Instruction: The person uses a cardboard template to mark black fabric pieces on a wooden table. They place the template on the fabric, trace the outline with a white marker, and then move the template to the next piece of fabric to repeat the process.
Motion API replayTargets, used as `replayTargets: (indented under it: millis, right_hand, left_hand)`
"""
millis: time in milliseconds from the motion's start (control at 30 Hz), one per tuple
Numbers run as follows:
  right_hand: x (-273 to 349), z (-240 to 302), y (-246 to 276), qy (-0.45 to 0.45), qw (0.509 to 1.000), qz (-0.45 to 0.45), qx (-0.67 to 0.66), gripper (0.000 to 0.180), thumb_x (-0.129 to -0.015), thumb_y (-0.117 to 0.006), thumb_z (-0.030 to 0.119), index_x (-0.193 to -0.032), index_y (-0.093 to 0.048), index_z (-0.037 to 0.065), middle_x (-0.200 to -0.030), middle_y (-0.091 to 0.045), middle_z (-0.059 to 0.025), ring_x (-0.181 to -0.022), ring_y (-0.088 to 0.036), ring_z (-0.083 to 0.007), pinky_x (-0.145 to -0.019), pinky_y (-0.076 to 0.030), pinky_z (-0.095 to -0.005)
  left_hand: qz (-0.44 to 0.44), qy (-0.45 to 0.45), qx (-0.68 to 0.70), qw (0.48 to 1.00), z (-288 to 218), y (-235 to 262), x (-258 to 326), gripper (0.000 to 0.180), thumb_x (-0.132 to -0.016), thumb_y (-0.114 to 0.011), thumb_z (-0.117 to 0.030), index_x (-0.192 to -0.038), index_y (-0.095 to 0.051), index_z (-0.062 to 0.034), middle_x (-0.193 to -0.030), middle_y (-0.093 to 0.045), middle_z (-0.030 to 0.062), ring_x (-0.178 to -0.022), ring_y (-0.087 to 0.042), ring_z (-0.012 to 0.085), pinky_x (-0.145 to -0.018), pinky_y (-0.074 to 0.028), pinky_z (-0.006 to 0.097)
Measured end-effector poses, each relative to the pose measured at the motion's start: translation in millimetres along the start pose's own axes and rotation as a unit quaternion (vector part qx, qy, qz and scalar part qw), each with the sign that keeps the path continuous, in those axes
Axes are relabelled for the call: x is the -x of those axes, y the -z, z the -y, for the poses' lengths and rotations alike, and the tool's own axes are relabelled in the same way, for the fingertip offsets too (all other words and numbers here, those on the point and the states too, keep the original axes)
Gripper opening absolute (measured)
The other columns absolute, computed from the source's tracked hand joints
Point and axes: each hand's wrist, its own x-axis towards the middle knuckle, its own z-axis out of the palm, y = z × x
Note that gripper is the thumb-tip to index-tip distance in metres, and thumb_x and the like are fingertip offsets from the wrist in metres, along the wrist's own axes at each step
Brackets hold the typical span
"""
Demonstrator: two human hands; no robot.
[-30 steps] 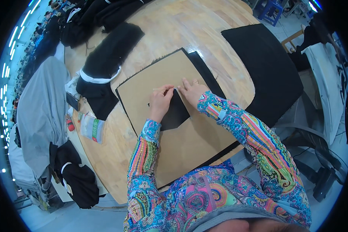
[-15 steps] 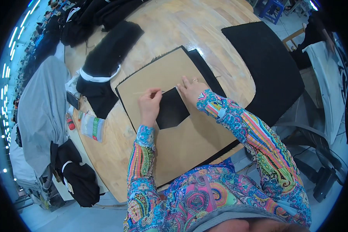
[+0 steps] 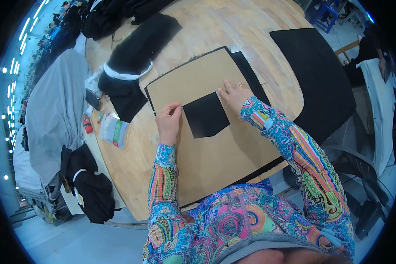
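Cardboard sheet (image 3: 207, 165) atop cloth (image 3: 248, 72) on table (image 3: 134, 176)
Fabric bundle (image 3: 130, 48) far left, plastic packet (image 3: 113, 132) nearer left, fabric panel (image 3: 321, 75) right.

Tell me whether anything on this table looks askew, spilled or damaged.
I see no spill. The black cloth peeks out unevenly from under the brown sheet, showing more at the upper right, and the edging along the sheet's far side looks frayed.

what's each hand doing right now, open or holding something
Left hand: pinched closed; anything held is too small to tell.
Right hand: open, resting on the tan sheet.
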Motion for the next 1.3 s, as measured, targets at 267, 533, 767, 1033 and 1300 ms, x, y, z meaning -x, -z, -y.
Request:
replayTargets:
  millis: [267,533,767,1033,1300]
  right_hand:
    - [8,1,6,0.007,1.000,-0.016,0.002,0.059,-0.087,-0.051,0.008,-0.142,-0.029,0.012,-0.146,-0.024,-0.0189,-0.123,-0.042,-0.0398,-0.096,-0.044,-0.0388]
    - [7,0,6,0.004,1.000,-0.006,0.001,0.062,-0.085,-0.053,0.007,-0.142,-0.029,0.013,-0.147,-0.024,-0.0181,-0.124,-0.040,-0.0394,-0.096,-0.044,-0.0384]
    - [10,2,9,0.003,1.000,-0.012,-0.008,0.061,-0.084,-0.054,0.006,-0.141,-0.030,0.012,-0.146,-0.025,-0.0180,-0.123,-0.041,-0.0395,-0.096,-0.044,-0.0387]
    - [10,2,8,0.001,1.000,-0.019,-0.007,0.061,-0.085,-0.054,0.007,-0.140,-0.031,0.011,-0.146,-0.025,-0.0184,-0.123,-0.042,-0.0391,-0.096,-0.045,-0.0386]
    - [9,1,5,0.001,0.999,-0.032,-0.008,0.058,-0.086,-0.051,0.006,-0.140,-0.032,0.012,-0.146,-0.025,-0.0180,-0.123,-0.042,-0.0394,-0.094,-0.046,-0.0381]
  left_hand:
    - [0.004,-0.019,-0.017,1.000,-5,0,0,0.016,-0.082,-0.063,-0.012,-0.088,-0.067,0.0022,-0.079,-0.069,0.0111,-0.071,-0.066,0.0151,-0.067,-0.049,0.025]
    - [-0.008,-0.048,-0.146,0.988,-12,-8,1,0.016,-0.082,-0.062,-0.014,-0.088,-0.066,0.0005,-0.078,-0.068,0.0133,-0.071,-0.067,0.0196,-0.066,-0.050,0.028]
    - [-0.016,0.018,-0.020,1.000,-5,-1,-1,0.016,-0.082,-0.061,-0.013,-0.088,-0.065,0.0016,-0.078,-0.068,0.0114,-0.071,-0.066,0.0168,-0.065,-0.050,0.028]
    - [-0.003,-0.017,-0.051,0.999,-5,-4,0,0.016,-0.082,-0.061,-0.013,-0.088,-0.066,0.0010,-0.078,-0.068,0.0112,-0.071,-0.066,0.0172,-0.067,-0.050,0.027]
    - [-0.034,-0.007,-0.021,0.999,-5,-2,3,0.015,-0.082,-0.061,-0.012,-0.086,-0.065,0.0013,-0.077,-0.068,0.0112,-0.070,-0.066,0.0171,-0.065,-0.050,0.027]
